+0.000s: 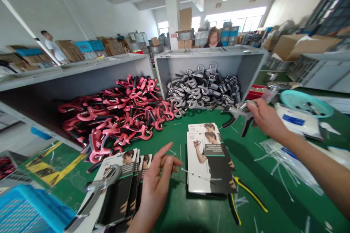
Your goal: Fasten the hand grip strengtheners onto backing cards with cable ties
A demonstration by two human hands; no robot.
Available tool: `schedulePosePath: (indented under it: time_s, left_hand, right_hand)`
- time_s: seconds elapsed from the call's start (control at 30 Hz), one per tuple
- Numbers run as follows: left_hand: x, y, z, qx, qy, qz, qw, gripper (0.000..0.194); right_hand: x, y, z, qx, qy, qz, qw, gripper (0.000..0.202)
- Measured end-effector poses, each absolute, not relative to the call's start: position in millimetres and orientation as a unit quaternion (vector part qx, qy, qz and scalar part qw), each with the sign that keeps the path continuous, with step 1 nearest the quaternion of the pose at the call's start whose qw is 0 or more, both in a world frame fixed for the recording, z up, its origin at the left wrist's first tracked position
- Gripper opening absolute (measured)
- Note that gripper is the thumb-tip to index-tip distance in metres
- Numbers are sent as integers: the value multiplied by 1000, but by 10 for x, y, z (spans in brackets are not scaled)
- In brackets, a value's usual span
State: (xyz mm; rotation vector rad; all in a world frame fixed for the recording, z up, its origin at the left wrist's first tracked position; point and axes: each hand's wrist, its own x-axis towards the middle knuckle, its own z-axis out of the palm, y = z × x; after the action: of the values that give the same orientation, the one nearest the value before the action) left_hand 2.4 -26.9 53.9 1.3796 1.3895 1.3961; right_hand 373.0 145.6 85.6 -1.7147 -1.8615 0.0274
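My right hand (264, 114) holds a grey hand grip strengthener (237, 113) with black handles, above the right of the table. My left hand (160, 174) is open, its fingers partly stretched, between two stacks of printed cards. Just to its right lies a stack of cards (207, 160); a thin white cable tie (201, 177) runs through holes in the top card. On the left, another stack of cards (123, 185) bears a grey grip strengthener (95, 193). Pliers with yellow and black handles (250, 193) lie partly beneath the right stack.
A tipped grey crate (35, 76) spills red grip strengtheners (131, 113); another crate (253, 69) holds grey ones (202, 87). At right are bagged cable ties (292, 164) and a turquoise tray (306, 96). A blue basket (35, 211) stands front left. Two people are in the background.
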Motion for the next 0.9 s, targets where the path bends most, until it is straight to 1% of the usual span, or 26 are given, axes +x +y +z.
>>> schedulePosePath:
  time_s: [0.03,0.1,0.17,0.2,0.27,0.37,0.43,0.5,0.67,0.73,0.77,0.83,0.9]
  left_hand:
    - [85,-219,614,584,512,532,337,44]
    - [219,-90,741,684,453,497,283,47]
    - [330,63,811,764,402,447,235,50]
    - [365,141,818,795,380,421,214,50]
    - [379,291,779,842,355,367,174,46]
    - [291,480,652,865,376,311,114,35]
    - [219,575,577,864,404,291,79,31]
    - [186,644,531,868,408,276,67,28]
    - [266,626,434,872,397,265,109,27]
    - [274,519,382,874,394,256,124,27]
    - [259,454,360,876,391,248,133,27]
    - [202,334,338,878,386,236,155,27]
    - [143,279,352,871,392,242,170,25]
  right_hand:
    - [3683,1305,988,-637,-703,55,313,40]
    - [3459,1045,1157,-595,-699,237,319,44]
    - [3122,869,1187,-541,-668,411,304,42]
    - [2945,818,1160,-523,-646,467,300,41]
    - [2647,776,1062,-498,-607,541,302,39]
    - [2452,769,934,-477,-577,593,297,39]
    - [2479,735,908,-473,-578,608,271,43]
    - [2560,668,915,-470,-585,614,243,51]
    - [2683,426,865,-503,-605,580,211,61]
    - [2681,298,790,-514,-629,555,178,62]
    - [2675,227,748,-522,-652,527,157,60]
    - [2659,80,671,-550,-712,415,135,54]
    - [2640,-47,614,-571,-762,262,157,45]
